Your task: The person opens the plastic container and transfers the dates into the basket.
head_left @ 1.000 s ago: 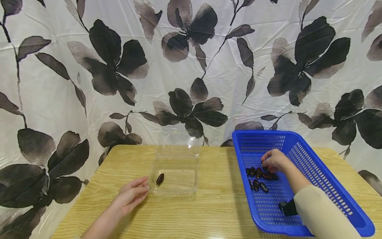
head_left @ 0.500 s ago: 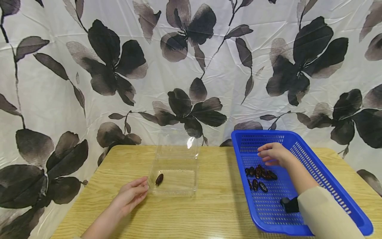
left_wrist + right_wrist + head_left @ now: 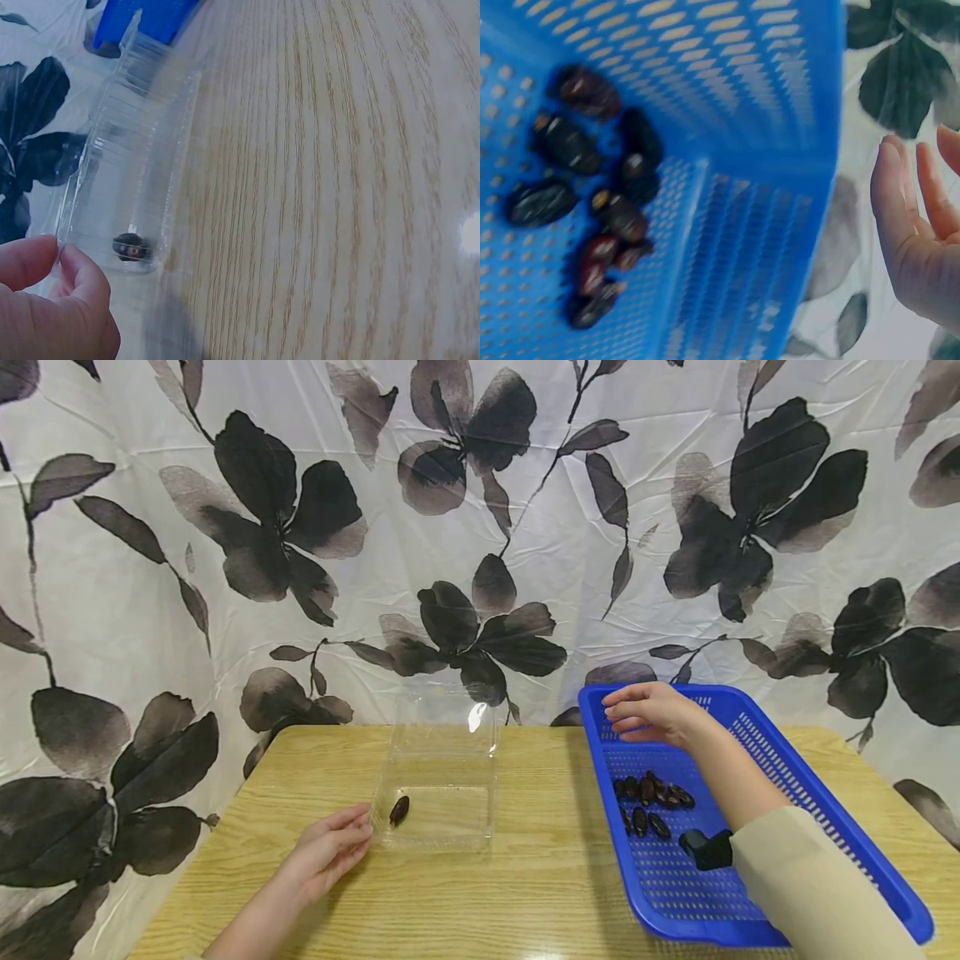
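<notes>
A clear plastic clamshell box (image 3: 442, 839) stands with its lid up and one dark date (image 3: 400, 811) inside, near the left wall. My left hand (image 3: 330, 853) pinches the box's left edge; in the left wrist view, thumb and finger meet on the thin plastic. My right hand (image 3: 652, 714) is over the far left part of the blue basket (image 3: 637, 902). Its fingers are slightly bent and parted, and no date shows between them in the right wrist view. Several dates (image 3: 566, 142) lie in the basket below, gathered toward its left side.
The light wooden table (image 3: 540, 893) carries the box at left and the basket at right. A white floral cloth (image 3: 450, 543) hangs behind the table's far edge. A black wrist device (image 3: 705, 849) sits at the right sleeve, above the basket floor.
My right hand has risen from the dates and moved away and to the left, over the basket's far end. The left hand keeps its hold on the box.
</notes>
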`<state>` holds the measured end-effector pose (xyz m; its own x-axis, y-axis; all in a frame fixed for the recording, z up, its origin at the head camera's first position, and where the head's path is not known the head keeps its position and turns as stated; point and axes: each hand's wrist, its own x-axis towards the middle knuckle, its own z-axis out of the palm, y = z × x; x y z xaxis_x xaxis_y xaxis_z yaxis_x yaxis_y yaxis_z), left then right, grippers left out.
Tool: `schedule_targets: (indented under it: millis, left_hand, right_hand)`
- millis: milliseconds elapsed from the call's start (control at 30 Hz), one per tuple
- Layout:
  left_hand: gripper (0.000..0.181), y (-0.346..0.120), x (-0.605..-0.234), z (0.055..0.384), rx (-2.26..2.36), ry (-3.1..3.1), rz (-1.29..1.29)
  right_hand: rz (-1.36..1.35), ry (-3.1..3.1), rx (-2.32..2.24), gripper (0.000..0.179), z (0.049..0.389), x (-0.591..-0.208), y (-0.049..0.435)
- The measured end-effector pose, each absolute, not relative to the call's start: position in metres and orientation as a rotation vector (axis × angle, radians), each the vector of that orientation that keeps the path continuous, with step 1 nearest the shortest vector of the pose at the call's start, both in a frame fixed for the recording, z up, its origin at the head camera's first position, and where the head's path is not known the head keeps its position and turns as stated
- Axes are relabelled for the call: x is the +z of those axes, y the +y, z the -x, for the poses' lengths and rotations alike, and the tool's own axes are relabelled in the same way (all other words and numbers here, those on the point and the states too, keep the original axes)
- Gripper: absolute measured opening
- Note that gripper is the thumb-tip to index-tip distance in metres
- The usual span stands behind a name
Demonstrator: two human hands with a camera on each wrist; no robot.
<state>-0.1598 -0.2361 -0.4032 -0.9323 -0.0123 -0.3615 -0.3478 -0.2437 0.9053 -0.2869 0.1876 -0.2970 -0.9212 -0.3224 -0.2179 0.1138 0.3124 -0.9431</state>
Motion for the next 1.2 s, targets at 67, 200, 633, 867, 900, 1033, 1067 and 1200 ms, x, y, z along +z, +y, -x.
schedule_targets:
  millis: [67, 200, 633, 867, 900, 1033, 1067, 1200]
  left_hand:
    - [0.062, -0.236, -0.403, 0.160, 2.283, 1.777, 0.438]
    - [0.061, -0.236, -0.404, 0.161, 2.288, 1.774, 0.439]
    - [0.063, -0.236, -0.405, 0.161, 2.279, 1.782, 0.425]
    - [0.063, -0.236, -0.404, 0.161, 2.275, 1.782, 0.406]
    - [0.063, -0.236, -0.404, 0.161, 2.279, 1.780, 0.408]
    - [0.065, -0.237, -0.405, 0.161, 2.289, 1.773, 0.405]
    - [0.064, -0.237, -0.405, 0.161, 2.295, 1.772, 0.419]
    - [0.062, -0.237, -0.406, 0.161, 2.299, 1.770, 0.427]
  right_hand:
    - [0.215, 2.225, -1.622, 0.046, 0.288, -0.292, 0.177]
    - [0.263, 2.227, -1.596, 0.044, 0.290, -0.287, 0.156]
    - [0.292, 2.200, -1.513, 0.036, 0.283, -0.292, 0.084]
    - [0.307, 2.192, -1.515, 0.030, 0.279, -0.297, 0.057]
    - [0.307, 2.188, -1.512, 0.029, 0.278, -0.299, 0.053]
    - [0.307, 2.171, -1.490, 0.027, 0.273, -0.315, 0.039]
    - [0.301, 2.163, -1.484, 0.027, 0.272, -0.320, 0.035]
    - [0.292, 2.134, -1.481, 0.027, 0.267, -0.341, 0.018]
